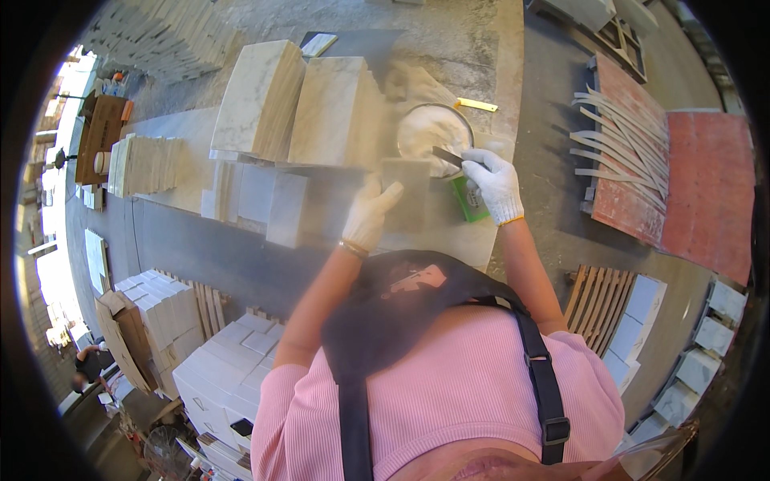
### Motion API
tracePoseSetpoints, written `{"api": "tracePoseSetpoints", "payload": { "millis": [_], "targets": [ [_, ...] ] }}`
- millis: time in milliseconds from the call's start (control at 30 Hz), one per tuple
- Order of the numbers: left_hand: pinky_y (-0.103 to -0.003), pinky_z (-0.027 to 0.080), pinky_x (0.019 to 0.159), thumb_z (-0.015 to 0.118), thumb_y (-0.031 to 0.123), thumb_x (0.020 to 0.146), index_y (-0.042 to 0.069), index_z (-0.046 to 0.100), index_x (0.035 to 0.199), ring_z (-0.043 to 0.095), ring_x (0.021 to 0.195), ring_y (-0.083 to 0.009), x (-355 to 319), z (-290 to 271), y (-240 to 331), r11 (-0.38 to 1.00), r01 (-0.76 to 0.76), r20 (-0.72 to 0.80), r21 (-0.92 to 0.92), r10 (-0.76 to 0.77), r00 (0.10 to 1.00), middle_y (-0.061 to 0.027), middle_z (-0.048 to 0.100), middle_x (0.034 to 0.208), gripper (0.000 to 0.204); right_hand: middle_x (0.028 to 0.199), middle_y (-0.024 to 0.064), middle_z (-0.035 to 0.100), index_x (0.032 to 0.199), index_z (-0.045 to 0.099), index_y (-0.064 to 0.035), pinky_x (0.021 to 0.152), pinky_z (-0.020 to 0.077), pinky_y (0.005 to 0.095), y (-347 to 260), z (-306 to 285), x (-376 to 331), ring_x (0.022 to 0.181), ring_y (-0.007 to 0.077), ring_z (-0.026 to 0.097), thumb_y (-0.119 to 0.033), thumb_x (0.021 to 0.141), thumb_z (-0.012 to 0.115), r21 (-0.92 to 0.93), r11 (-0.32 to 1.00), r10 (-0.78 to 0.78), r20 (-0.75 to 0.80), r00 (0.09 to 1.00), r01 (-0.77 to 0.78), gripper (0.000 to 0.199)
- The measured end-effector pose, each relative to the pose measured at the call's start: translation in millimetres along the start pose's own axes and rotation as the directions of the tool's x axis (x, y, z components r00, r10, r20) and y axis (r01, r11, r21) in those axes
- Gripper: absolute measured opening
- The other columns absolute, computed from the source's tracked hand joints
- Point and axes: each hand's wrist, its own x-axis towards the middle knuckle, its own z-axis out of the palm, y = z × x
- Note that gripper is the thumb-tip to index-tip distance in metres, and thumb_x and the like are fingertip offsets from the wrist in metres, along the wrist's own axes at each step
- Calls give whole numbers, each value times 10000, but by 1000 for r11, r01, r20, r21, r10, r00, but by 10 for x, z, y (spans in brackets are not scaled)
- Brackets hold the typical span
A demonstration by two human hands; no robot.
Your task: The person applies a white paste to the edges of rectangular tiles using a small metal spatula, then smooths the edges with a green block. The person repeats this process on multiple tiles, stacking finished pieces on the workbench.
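My right hand [491, 183], in a white knit glove, is closed around a dark flat scraper [447, 156]. The scraper's blade lies over the near right part of a round basin [472, 128] of white paste or powder [429, 132]; whether it touches the white stuff I cannot tell. My left hand [370, 215], gloved too, grips the left edge of a greyish stone tile [409, 186] with the thumb along it. Haze blurs that tile. A green box [468, 202] is just left of my right hand. Beyond the basin lies a yellow-handled tool [479, 105].
Marble tile stacks [261, 100] stand upright at left on the bench, with loose tiles [286, 210] nearer me. White strips [618, 148] lie on a reddish board [710, 180] at right. Packed white boxes [228, 373] and a wooden pallet [597, 305] flank me.
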Motion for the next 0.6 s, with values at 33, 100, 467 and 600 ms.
{"api": "tracePoseSetpoints", "payload": {
  "millis": [33,100,467,600],
  "targets": [
    [-299,470,943,658,246,971,-51,572,1322,583,1075,-138,18,0,1,999,-10,-6,33,10,1000,-98,657,1197,467,847,13,700,1145,731,-23,560,461,219,-60,-39,-40,624,60,592,-131,919,704,54,998,22,1,1000,-22,252],
    [-301,474,915,667,254,961,-57,596,1278,583,1041,-137,64,19,5,999,-30,0,37,30,1000,-97,667,1157,450,839,16,695,1151,725,-14,557,453,211,-186,-123,-112,634,58,598,-130,919,706,149,987,58,2,998,-57,260],
    [-297,497,810,689,258,958,-47,643,1183,596,908,-131,259,131,12,995,-71,44,63,69,997,-82,691,1045,382,847,9,701,1173,713,-13,575,442,191,-536,-312,-246,663,48,600,-126,926,704,191,981,19,17,1000,-22,272],
    [-295,502,874,673,219,971,-45,613,1268,613,987,-131,247,203,110,995,-88,77,-40,91,993,-82,692,1119,402,844,8,701,1168,716,-14,578,444,191,-606,-318,-257,663,45,598,-122,923,706,190,981,23,2,1000,-23,267]
  ]
}}
